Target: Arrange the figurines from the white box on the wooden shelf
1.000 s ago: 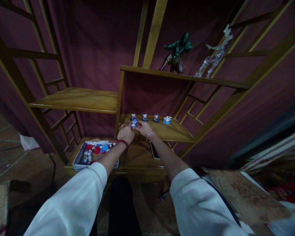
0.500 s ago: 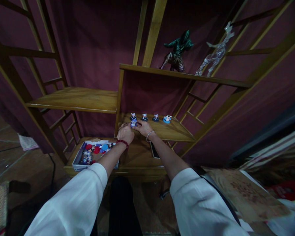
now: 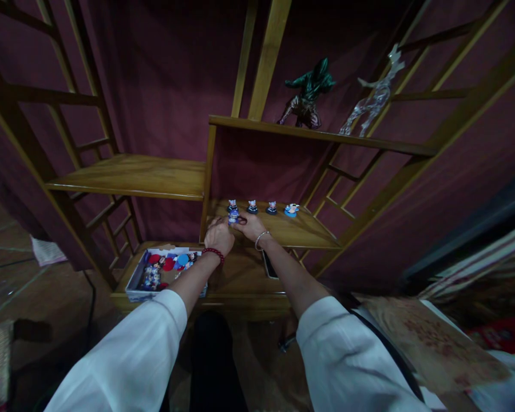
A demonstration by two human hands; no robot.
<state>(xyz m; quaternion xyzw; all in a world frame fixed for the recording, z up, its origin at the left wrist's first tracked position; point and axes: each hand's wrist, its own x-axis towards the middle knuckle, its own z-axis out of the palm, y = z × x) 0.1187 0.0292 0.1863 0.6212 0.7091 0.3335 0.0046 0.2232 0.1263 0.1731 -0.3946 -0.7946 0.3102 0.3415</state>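
Between my fingertips, at the left front of the small wooden shelf [image 3: 300, 232], is a purple-blue figurine [image 3: 233, 216]. My left hand [image 3: 218, 236] closes on it from the left, and my right hand [image 3: 252, 226] pinches it from the right. Behind it a small figurine on a dark base [image 3: 232, 205] stands upright, partly covered. Along the same row are two similar figurines [image 3: 252, 206] [image 3: 272, 208] and, at the right end, a white figurine on a blue base [image 3: 291, 210]. The figurine's lower edge is partly hidden by my fingers.
An open box [image 3: 135, 281] of several figurines sits on the lower board at left. A dark phone-like object [image 3: 269, 266] lies below my right wrist. On the upper shelf [image 3: 326, 134] stand a green-and-bronze statue [image 3: 311, 94] and a clear deer figure [image 3: 374, 97].
The hands and the purple-blue figurine stay in nearly the same spot. The whole view has shifted very slightly.
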